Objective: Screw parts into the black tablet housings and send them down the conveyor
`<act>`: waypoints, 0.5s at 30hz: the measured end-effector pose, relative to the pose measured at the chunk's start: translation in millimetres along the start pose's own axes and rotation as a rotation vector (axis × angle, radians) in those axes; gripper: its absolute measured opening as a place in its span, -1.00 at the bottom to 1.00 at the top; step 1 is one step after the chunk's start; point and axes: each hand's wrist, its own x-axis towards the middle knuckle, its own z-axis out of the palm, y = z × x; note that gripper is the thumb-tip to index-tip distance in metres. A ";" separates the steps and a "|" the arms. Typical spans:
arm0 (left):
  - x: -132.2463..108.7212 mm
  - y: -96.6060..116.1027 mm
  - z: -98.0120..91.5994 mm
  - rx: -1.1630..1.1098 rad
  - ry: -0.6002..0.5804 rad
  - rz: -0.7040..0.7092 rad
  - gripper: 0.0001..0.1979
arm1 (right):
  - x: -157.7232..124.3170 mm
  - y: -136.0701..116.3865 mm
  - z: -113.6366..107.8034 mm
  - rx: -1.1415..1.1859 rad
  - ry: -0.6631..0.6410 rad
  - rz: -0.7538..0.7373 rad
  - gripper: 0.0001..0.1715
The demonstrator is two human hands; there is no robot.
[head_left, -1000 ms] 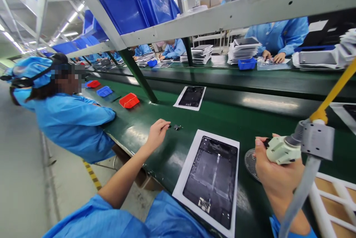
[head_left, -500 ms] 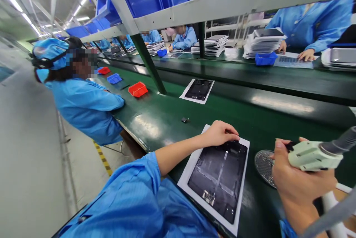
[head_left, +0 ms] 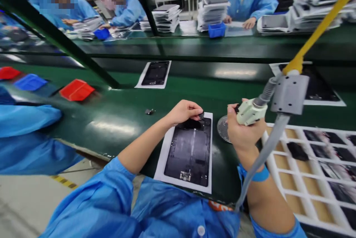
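My left hand [head_left: 184, 113] rests at the top edge of a black tablet rear housing [head_left: 189, 152], pinching a small black part [head_left: 201, 116] in its fingertips. The housing lies on a white sheet [head_left: 164, 163] on the green conveyor belt [head_left: 116, 126]. Another small black part [head_left: 149, 111] lies on the belt to the left. My right hand [head_left: 244, 132] grips a pale green electric screwdriver [head_left: 250, 112], hung from a grey hose [head_left: 261, 160]. A round mesh pad [head_left: 224, 129] sits partly hidden behind that hand.
A white-gridded tray [head_left: 311, 167] holding dark panels lies to my right. Another housing on paper [head_left: 155, 73] lies ahead. A co-worker's blue sleeve [head_left: 27, 119] is at left, beside red [head_left: 76, 90] and blue [head_left: 30, 82] trays. A yellow arm [head_left: 314, 33] rises overhead.
My view has swung right and down, bringing the gridded tray into sight. My left hand stays at the housing's top edge, now pinching a small part. The screwdriver remains in my right hand.
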 end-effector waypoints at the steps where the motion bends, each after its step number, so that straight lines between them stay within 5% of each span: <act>1: 3.1 -1.7 5.1 0.060 0.001 0.031 -0.85 | -0.6 0.9 -0.3 0.011 0.001 -0.003 -0.60; 7: 23.8 -24.5 38.8 0.488 0.062 0.318 -0.84 | -1.9 8.9 -2.5 -0.030 -0.048 0.013 -0.56; 11: 28.1 -41.6 46.5 0.617 0.143 0.396 -0.81 | 0.8 4.8 -1.2 -0.035 -0.049 0.017 -0.55; 15: 18.7 -49.0 50.9 0.786 0.100 0.458 -0.84 | 4.1 -4.8 -5.5 -0.160 0.060 -0.047 -0.54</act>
